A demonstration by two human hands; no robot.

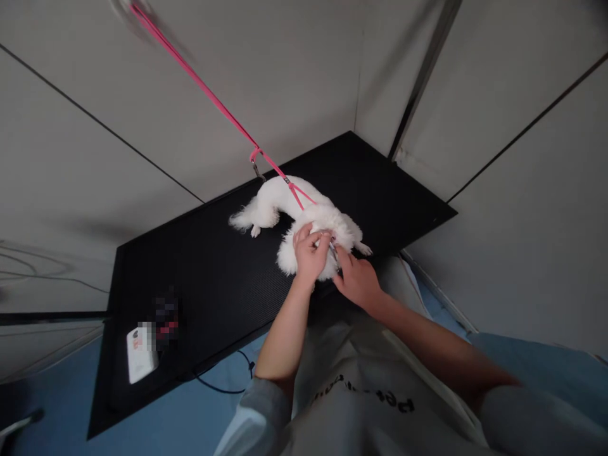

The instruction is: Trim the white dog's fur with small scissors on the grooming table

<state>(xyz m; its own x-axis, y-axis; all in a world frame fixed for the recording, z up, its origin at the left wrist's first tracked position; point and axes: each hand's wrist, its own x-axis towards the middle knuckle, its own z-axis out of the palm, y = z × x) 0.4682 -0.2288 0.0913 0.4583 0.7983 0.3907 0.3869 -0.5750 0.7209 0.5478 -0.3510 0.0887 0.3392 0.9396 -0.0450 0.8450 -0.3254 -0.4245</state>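
A white fluffy dog (285, 190) lies on a black ribbed grooming table (204, 266), its round head close to me and its tail to the left. A pink leash runs to its neck. My left hand (311, 254) presses on top of the head, fingers bent and closed on the fur there. From the right, my right hand (358, 278) reaches to the same spot, closed around a thin grey metal tool (333, 249) whose tip meets the dog's head near a small pinkish patch. The exact kind of tool cannot be made out.
The pink leash (204, 79) stretches up to the left wall, with a metal clip (256, 169) hanging from it. A white phone (141, 361) and a blurred-out dark item (166, 320) lie at the table's left end. A black cable (221, 387) loops below the front edge. Pale walls stand behind.
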